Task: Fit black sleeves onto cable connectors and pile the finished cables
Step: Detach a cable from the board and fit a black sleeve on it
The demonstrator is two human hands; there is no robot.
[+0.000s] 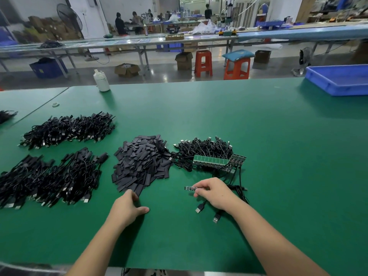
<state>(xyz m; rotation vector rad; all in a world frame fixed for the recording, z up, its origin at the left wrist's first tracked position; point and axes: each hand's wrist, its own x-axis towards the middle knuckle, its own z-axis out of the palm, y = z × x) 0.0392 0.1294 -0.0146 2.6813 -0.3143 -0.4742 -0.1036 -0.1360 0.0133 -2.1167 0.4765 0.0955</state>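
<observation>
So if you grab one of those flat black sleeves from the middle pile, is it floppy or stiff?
Probably light and slightly bendy: the black sleeves look thin and flat, heaped loosely. Pushed, they would likely slide and scatter rather than roll. The left hand reaches the pile's near edge.

- Both forearms are bare right up to the bottom edge of the view; no sleeve shows.
- The left hand (127, 206) wears no glove, ring or watch.
- The right hand (214, 193) is equally unadorned.
</observation>
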